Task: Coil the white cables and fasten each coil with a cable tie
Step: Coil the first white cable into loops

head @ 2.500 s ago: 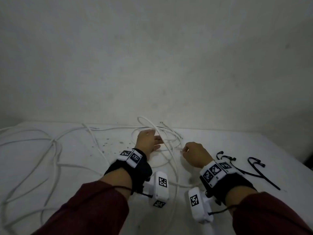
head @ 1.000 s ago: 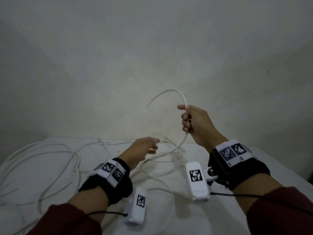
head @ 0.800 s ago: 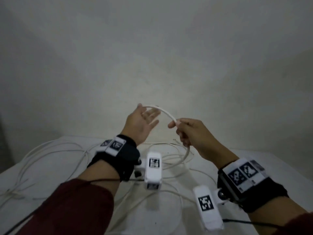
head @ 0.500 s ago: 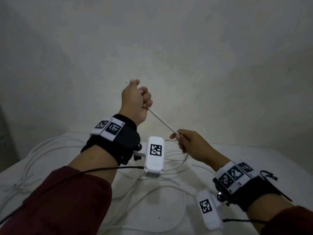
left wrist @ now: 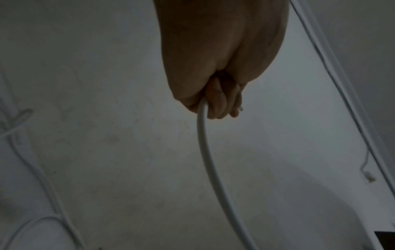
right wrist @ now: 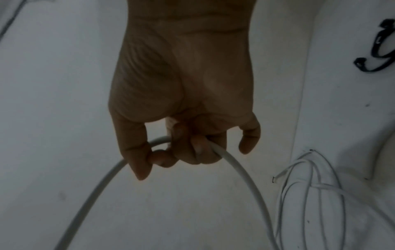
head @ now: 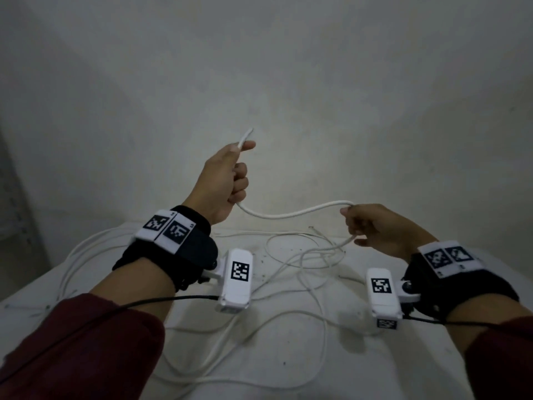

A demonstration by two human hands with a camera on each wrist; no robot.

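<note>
Head view — hands (head: 225, 180) grip cable (head: 291, 213).

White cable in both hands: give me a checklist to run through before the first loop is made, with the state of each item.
1. Left hand grips the white cable near its free end: ok.
2. Free end pokes out above the left fist: ok.
3. Right hand holds the same cable further along: ok.
4. Span between the hands hangs slack, without a knot: ok.
5. Rest of the cable runs free through the loose cables on the table: cannot tell, the strands cross.
6. Black cable ties lie on the table by the right hand: ok.
</note>
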